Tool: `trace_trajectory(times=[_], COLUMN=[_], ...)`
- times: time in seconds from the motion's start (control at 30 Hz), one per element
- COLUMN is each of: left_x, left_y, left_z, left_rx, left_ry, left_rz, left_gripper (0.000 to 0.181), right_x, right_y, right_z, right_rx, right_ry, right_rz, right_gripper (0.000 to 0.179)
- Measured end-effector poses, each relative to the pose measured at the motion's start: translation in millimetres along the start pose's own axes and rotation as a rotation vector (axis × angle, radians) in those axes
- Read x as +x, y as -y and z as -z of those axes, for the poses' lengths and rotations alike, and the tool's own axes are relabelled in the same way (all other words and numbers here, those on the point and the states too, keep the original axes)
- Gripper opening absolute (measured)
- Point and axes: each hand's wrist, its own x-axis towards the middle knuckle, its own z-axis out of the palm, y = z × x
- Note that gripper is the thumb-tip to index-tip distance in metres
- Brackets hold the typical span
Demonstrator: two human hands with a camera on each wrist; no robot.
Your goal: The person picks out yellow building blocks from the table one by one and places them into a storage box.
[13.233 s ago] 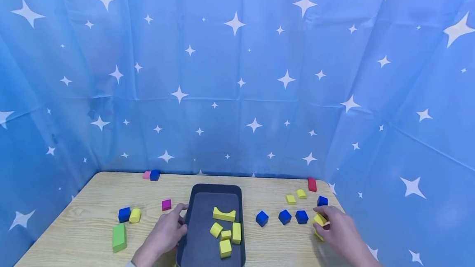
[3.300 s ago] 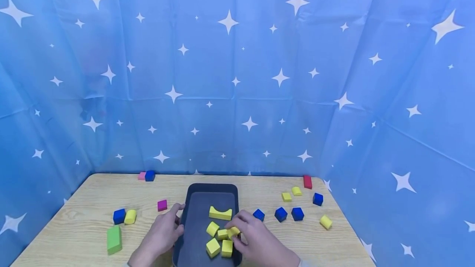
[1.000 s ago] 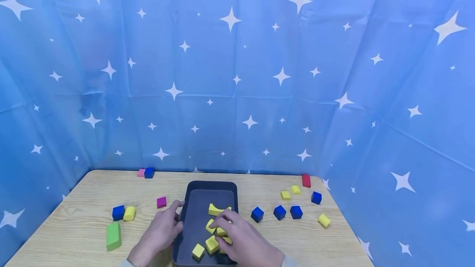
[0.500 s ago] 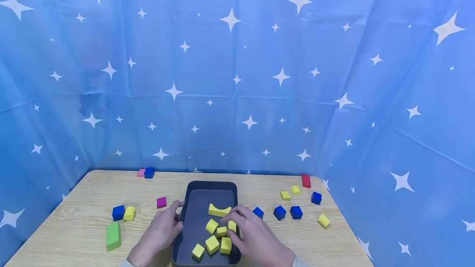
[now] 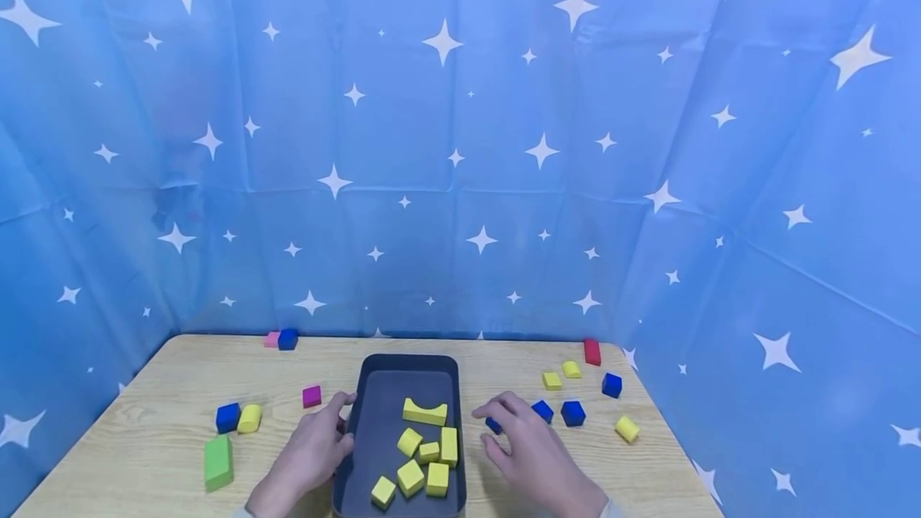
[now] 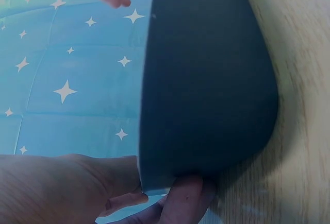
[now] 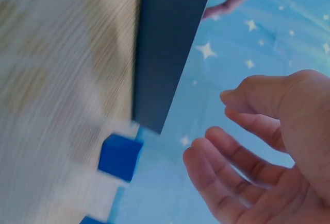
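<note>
My left hand [image 5: 312, 446] grips the left rim of a dark rectangular tray [image 5: 370, 390]. In the left wrist view, fingertips [image 6: 183, 198] lie against the tray's outer wall. The tray holds several yellow blocks: an arch block [image 5: 424, 412], an upright-lying rectangular block [image 5: 449, 447], a cylinder [image 5: 409, 442] and smaller blocks such as a cube [image 5: 383, 492]. My right hand [image 5: 536, 454] hovers just right of the tray with fingers loosely bent and nothing in them. It partly hides a blue cube [image 5: 493, 425]; in the right wrist view a blue cube [image 7: 119, 157] sits near the tray's end.
On the right lie blue cubes [image 5: 573, 413], a yellow cylinder [image 5: 627, 429], two small yellow blocks [image 5: 552, 381] and a red block [image 5: 592, 352]. Leftward are a green block [image 5: 219, 463], a blue cube [image 5: 228, 417], a yellow cylinder [image 5: 249, 419] and a magenta block [image 5: 312, 396].
Several seconds ago my right hand picked up yellow blocks at the right; these now lie in the tray. It has just let go of the rectangular block and moved right, out of the tray.
</note>
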Motion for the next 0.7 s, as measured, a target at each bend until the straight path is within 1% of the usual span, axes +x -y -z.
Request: trace_trajectory(times=[0.13, 0.27, 0.37, 0.47, 0.57, 0.7], left_x=[-1.0, -1.2, -1.6, -1.9, -1.7, -1.0], left_y=[0.7, 0.3, -0.2, -0.5, -0.5, -0.1], left_z=[0.1, 0.3, 0.5, 0.8, 0.7, 0.5], left_rx=[0.003, 0.001, 0.003, 0.007, 0.008, 0.012], left_ry=[0.001, -0.003, -0.004, -0.002, -0.003, -0.001], left_rz=[-0.007, -0.017, -0.015, -0.013, -0.015, -0.015], left_gripper=[0.062, 0.061, 0.061, 0.061, 0.061, 0.061], right_x=[-6.1, -11.1, -13.3, -15.7, -19.8, -24.5], right_y=[-11.4, -23.0, -31.6, -40.7, -50.0, -65.5], right_z=[5.0, 10.0, 13.0, 15.8, 20.9, 30.9], right_rx=[-0.023, -0.052, -0.069, -0.092, -0.112, -0.12], right_ry=[-0.019, -0.033, -0.039, -0.059, -0.077, -0.08], right_rz=[-0.057, -0.142, -0.226, -0.293, -0.342, -0.391], right_gripper=[0.029, 0.031, 0.033, 0.033, 0.035, 0.036])
